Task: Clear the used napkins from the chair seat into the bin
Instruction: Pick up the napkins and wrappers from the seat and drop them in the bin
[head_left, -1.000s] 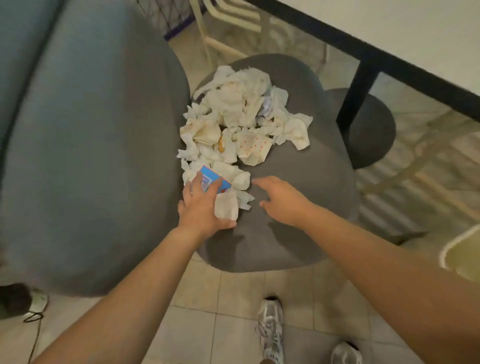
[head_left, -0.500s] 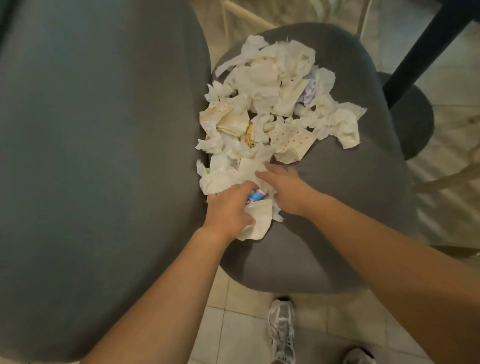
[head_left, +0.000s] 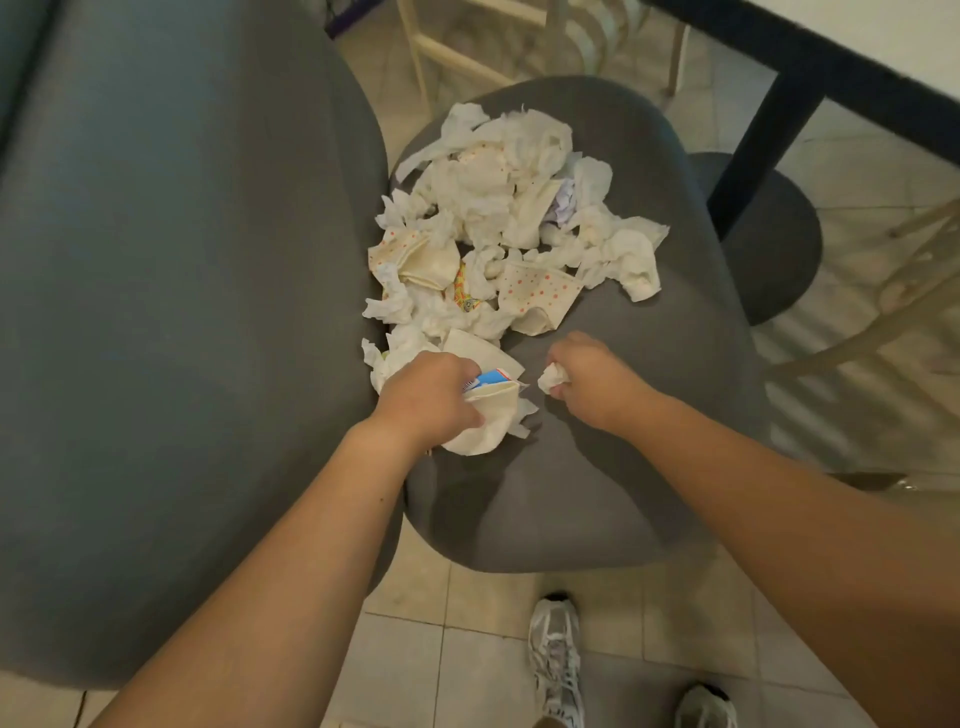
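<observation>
A heap of crumpled white and dotted napkins (head_left: 514, 228) covers the far and left part of the grey chair seat (head_left: 639, 415). My left hand (head_left: 431, 400) is closed on a folded cream napkin (head_left: 485, 421) and a blue-and-white wrapper (head_left: 491, 378) at the near edge of the heap. To its right, my right hand (head_left: 592, 382) pinches a small balled white napkin (head_left: 551, 378) just above the seat. The bin does not show in this view.
The chair's big grey backrest (head_left: 182, 312) fills the left side. A black table leg (head_left: 753, 135) and its round base (head_left: 769, 244) stand at the right, beyond the seat. Pale wooden chair legs cross the tiled floor (head_left: 483, 649). My two shoes (head_left: 558, 665) are below.
My right hand drew back to the right out of the heap and now holds a small balled napkin. My left hand kept its grip on the cream napkin and blue wrapper.
</observation>
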